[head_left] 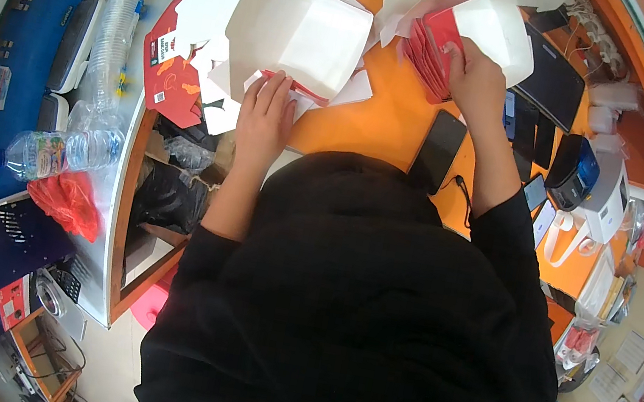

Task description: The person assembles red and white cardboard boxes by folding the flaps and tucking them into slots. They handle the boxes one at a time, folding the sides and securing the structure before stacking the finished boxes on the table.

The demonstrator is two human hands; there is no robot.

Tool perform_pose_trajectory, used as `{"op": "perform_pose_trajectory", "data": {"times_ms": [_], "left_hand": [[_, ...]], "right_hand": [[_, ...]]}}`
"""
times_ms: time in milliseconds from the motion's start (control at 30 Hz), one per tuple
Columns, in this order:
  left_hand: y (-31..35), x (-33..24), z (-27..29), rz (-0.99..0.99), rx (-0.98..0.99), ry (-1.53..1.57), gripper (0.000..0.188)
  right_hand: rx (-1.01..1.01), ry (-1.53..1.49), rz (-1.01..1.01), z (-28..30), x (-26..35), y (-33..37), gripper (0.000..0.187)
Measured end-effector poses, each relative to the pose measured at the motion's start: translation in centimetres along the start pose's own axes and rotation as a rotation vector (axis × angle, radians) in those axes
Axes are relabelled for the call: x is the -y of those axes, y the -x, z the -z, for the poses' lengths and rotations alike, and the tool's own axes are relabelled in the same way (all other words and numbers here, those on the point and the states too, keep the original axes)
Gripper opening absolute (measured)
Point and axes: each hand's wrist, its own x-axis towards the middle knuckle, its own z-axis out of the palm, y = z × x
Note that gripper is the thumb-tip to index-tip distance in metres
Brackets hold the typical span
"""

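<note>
My left hand (265, 118) is at the near edge of an open paper food box (329, 39), white inside and red outside. Its fingers close over the red front edge. To the right, my right hand (476, 84) has its thumb on the red front of a second such box, part of a nested stack of paper boxes (426, 63) whose red edges fan out. The white inside of the stack's top box (493, 37) faces up, and a tall flap stands at its left. Parts of the fingers on both hands are hidden.
Flat white and red cartons (173, 67) lie at the left on the orange table (357, 121). A black phone (437, 151) lies near my right forearm. Farther right are a dark tablet-like device (550, 78), a card terminal (577, 173) and a white printer-like device (605, 199).
</note>
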Motion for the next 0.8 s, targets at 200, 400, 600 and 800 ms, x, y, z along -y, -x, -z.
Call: {"op": "perform_pose_trajectory", "data": {"times_ms": [200, 400, 600, 800], "left_hand": [[0.1, -0.8, 0.2, 0.008, 0.029, 0.014, 0.051], [-0.5, -0.8, -0.1, -0.096, 0.014, -0.037, 0.048], [0.1, -0.1, -1.5, -0.124, 0.021, 0.042, 0.048], [-1.1, -2.1, 0.5, -0.083, -0.076, 0.174, 0.069]], "right_hand": [[-0.021, -0.101, 0.004, 3.9, 1.5, -0.2, 0.025], [0.074, -0.405, -0.001, 5.7, 1.0, 0.3, 0.032], [0.190, -0.779, -0.068, 11.1, 3.8, 1.8, 0.030], [0.393, -1.239, -0.029, 13.5, 6.0, 3.0, 0.031]]}}
